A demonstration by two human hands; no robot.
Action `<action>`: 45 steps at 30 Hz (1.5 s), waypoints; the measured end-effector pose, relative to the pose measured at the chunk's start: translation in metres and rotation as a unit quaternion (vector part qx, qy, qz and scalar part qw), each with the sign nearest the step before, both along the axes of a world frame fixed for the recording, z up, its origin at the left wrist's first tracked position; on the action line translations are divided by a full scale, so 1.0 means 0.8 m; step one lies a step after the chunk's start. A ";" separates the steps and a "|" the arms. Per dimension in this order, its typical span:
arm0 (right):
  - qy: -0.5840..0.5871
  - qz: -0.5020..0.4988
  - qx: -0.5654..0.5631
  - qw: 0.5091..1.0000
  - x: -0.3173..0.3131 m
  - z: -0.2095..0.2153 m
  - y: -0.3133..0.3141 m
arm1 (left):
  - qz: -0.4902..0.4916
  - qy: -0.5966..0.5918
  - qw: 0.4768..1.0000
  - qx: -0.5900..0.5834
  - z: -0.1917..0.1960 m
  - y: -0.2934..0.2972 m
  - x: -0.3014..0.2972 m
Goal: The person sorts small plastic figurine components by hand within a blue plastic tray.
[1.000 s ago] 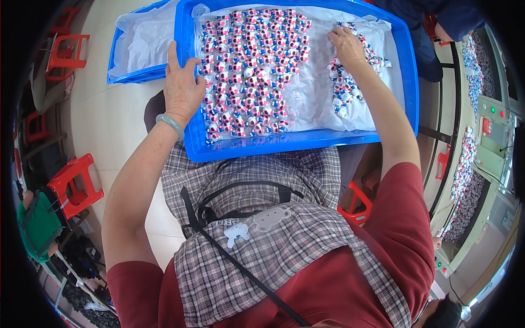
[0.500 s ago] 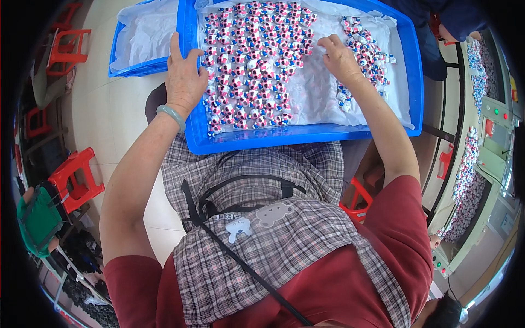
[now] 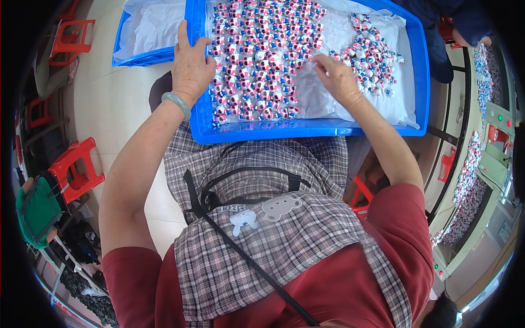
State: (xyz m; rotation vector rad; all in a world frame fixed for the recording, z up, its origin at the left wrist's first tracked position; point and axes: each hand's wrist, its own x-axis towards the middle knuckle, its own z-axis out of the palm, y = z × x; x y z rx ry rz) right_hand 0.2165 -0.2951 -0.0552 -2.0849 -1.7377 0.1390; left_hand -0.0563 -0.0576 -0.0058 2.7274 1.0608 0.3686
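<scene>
A: Watch the right hand (image 3: pixel 338 79)! A second ago it's over the far part of the loose pile of figurines (image 3: pixel 377 54); now it's swung left and nearer, fingertips at the right edge of the neat rows of figurines (image 3: pixel 262 60).

B: Thumb and forefinger bent close together, but is anything pinched between them? I can't tell from here.

A: And the left hand (image 3: pixel 192 65)?

B: Steady as you like! Same spot on the left rim of the big blue tray (image 3: pixel 328 127), fingers spread wide, thumb out to the right, bangle (image 3: pixel 178 105) at the wrist.

A: The tray itself shows slightly farther off in the view than before.

B: Inside it, the pink, white and blue figurines line up on the left; the jumbled ones lie to the right, with bare white lining (image 3: pixel 404 104) between and around.

A: Any writing for us?

B: On the checked apron (image 3: pixel 251 273), yes: pale lettering (image 3: pixel 229 209), partly lost in the folds, just left of a grey bear print (image 3: pixel 281 209), with a white rabbit print (image 3: pixel 243 221) just below.
</scene>
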 end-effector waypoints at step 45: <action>-0.210 -0.014 -0.101 0.972 0.056 -0.015 0.007 | 0.004 0.002 1.000 -0.001 -0.002 0.000 0.001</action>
